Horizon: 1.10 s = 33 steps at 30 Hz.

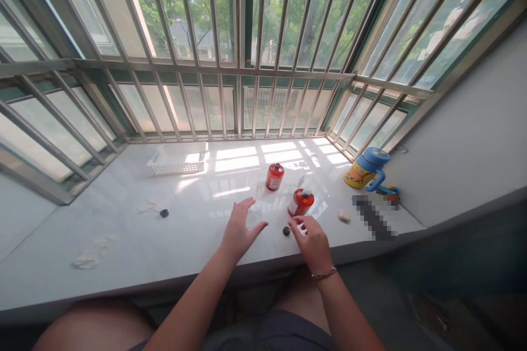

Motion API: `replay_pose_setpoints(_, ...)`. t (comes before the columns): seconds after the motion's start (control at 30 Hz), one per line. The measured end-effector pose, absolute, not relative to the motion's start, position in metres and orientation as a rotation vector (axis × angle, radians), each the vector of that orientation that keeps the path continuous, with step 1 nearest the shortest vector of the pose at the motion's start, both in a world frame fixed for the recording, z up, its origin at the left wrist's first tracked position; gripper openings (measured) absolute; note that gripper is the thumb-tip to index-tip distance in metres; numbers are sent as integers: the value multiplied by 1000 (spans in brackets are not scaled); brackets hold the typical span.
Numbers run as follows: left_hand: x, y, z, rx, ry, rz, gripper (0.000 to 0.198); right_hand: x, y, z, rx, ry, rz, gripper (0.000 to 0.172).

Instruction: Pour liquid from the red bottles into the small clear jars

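My left hand (241, 230) hovers over the white ledge with its thumb and fingers spread; a faint clear shape lies just beyond it, too indistinct to name. Close to the red bottle (301, 204) in front, my right hand (313, 238) has bent, slightly parted fingers, and nothing shows in them. A small round black cap (286, 231) lies on the ledge by its fingertips. The front bottle has a pale label and something whitish at its top. Farther back stands a second red bottle (275, 177), upright, with a white label.
A white perforated basket (179, 163) sits at the back left. On the left lie another black cap (164, 213) and crumpled white tissue (93, 252). A blue-and-yellow handled jug (365, 169) and a beige lump (344, 215) are on the right. Metal bars (214, 71) line the window.
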<state>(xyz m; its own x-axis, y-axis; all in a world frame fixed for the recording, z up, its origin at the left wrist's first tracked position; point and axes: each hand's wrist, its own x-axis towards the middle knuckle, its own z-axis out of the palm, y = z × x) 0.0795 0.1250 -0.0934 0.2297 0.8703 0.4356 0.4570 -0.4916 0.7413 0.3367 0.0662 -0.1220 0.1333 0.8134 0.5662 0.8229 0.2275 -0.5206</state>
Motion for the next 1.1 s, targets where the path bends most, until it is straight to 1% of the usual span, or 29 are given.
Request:
replay_pose_setpoints(0.07, 98, 124, -80, 2086, 1119, 1278, 58, 346, 72, -97, -1608, -1473, -141, 28)
replay_pose_setpoints(0.13, 124, 128, -70, 2100, 994, 1282, 61, 356, 86, -75, -1628, -1384, -238, 33)
replay_pose_setpoints(0.17, 140, 132, -68, 2094, 942, 1248, 66, 361, 95, -66, -1630, -1397, -252, 38)
replay_pose_setpoints(0.23, 172, 143, -67, 2077, 870, 1137, 84, 370, 114, -56, -1618, -1492, -225, 47)
replay_pose_setpoints(0.3, 202, 157, -70, 2048, 841, 1047, 99, 375, 129, -54, -1605, -1570, -166, 47)
replay_pose_setpoints(0.37, 224, 168, -73, 1999, 839, 1019, 103, 378, 137, -56, -1598, -1590, -99, 45)
replay_pose_setpoints(0.57, 238, 170, -75, 1776, 882, 1015, 88, 379, 126, -60, -1557, -1583, 141, 38)
replay_pose_setpoints(0.73, 231, 158, -73, 1699, 982, 1027, 63, 379, 124, -57, -1530, -1590, 222, 38)
replay_pose_setpoints(0.8, 229, 158, -70, 1699, 985, 1017, 56, 381, 124, -56, -1516, -1611, 264, 39)
replay_pose_setpoints(0.9, 226, 160, -66, 1680, 936, 1014, 56, 387, 124, -57, -1480, -1628, 418, 43)
replay_pose_setpoints(1.0, 224, 161, -67, 1639, 893, 1005, 58, 391, 121, -65, -1365, -1479, 605, 53)
replay_pose_setpoints(1.1, 224, 161, -71, 1593, 864, 1030, 61, 389, 118, -79, -1243, -1293, 654, 57)
